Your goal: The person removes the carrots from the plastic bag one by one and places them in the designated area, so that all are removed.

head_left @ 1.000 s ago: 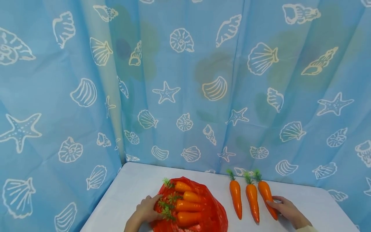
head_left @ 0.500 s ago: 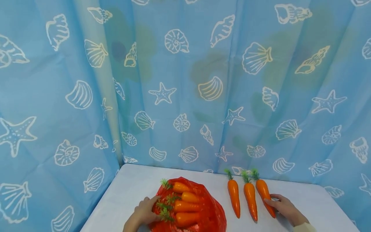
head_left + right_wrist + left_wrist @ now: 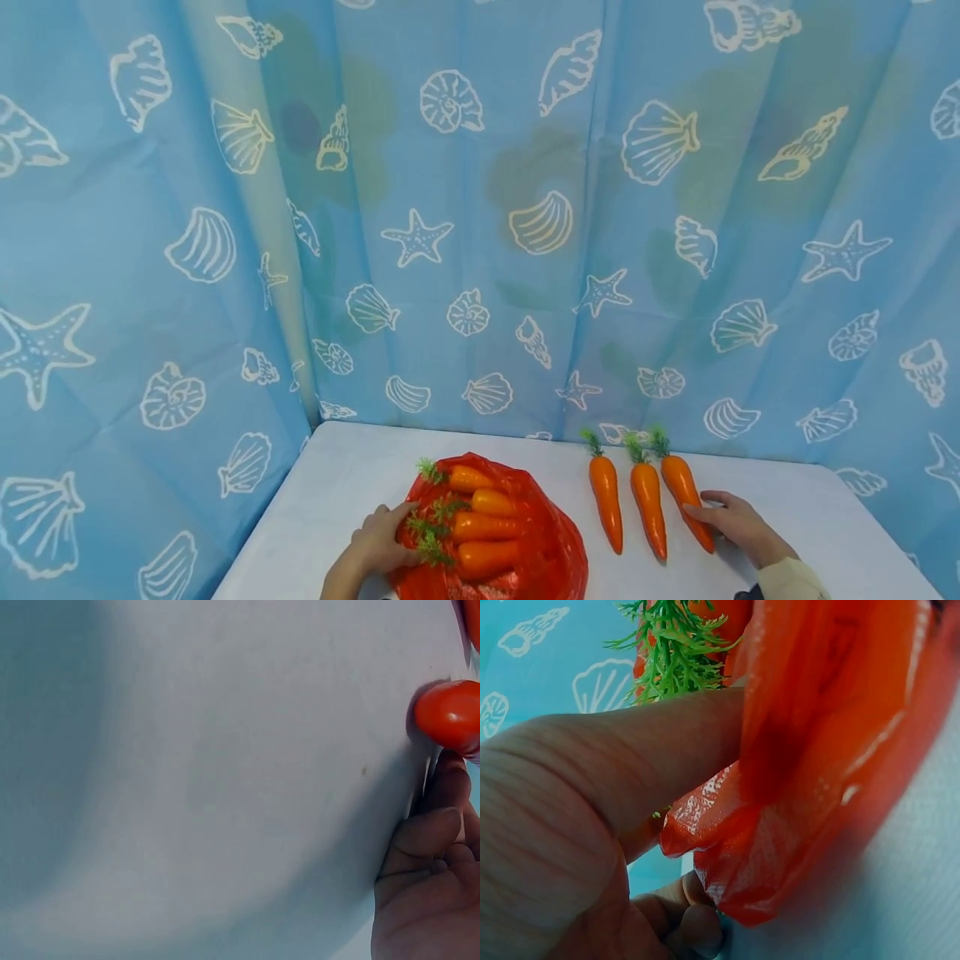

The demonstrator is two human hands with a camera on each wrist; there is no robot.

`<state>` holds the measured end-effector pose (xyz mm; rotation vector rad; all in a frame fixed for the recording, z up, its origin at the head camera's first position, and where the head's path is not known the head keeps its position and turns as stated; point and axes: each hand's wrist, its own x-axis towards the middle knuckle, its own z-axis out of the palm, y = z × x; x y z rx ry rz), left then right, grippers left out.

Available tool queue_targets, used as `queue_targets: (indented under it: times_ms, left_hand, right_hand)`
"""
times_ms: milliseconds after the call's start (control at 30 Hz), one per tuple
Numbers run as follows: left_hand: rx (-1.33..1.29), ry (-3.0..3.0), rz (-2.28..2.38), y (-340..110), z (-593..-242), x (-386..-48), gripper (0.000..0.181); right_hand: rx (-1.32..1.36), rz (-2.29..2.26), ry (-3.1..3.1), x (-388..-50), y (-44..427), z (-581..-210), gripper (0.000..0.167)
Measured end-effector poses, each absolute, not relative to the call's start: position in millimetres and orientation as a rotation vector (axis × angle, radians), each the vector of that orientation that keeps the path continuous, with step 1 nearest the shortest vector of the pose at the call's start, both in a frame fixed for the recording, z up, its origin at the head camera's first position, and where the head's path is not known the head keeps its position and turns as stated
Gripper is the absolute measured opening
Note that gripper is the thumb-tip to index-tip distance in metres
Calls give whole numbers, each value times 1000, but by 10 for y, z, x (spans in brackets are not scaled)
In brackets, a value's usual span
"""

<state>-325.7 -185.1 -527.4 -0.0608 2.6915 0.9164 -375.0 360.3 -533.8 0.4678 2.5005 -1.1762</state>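
A red plastic bag (image 3: 558,550) lies at the front left of the table, with several orange carrots (image 3: 489,527) with green tops in its mouth. My left hand (image 3: 377,542) holds the bag's left edge. In the left wrist view the thumb (image 3: 652,746) goes inside the red film and the curled fingers (image 3: 697,930) stay below it. Three carrots lie side by side at the right. My right hand (image 3: 742,525) is beside the rightmost carrot (image 3: 684,492), its fingertips touching the lower right side. In the right wrist view the fingers are loosely bent against its orange end (image 3: 451,714).
The left (image 3: 606,500) and middle (image 3: 648,504) carrots lie with tops toward the back. A white table (image 3: 352,467) carries everything. Blue curtain (image 3: 465,250) with white shell and starfish drawings hangs behind and at the left.
The head view has shifted slightly, so the scene sits a little further left. Both hands keep their places at the bag and the rightmost carrot; the carrots hold their arrangement.
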Motion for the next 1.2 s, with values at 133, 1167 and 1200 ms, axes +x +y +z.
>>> queue_targets:
  times_ms: [133, 1167, 1200]
  left_hand:
    - [-58, 2697, 911, -1847, -5322, -3261, 69]
    - [-94, 2730, 868, -1836, -5304, -3271, 71]
    - [-98, 2730, 871, -1829, -5307, -3268, 71]
  right_hand:
    - [481, -1160, 2490, -3716, 3593, -5314, 107]
    - [-63, -1199, 2818, -3489, 3033, -4386, 88]
    - [-68, -1198, 2813, -3474, 2991, -4379, 88]
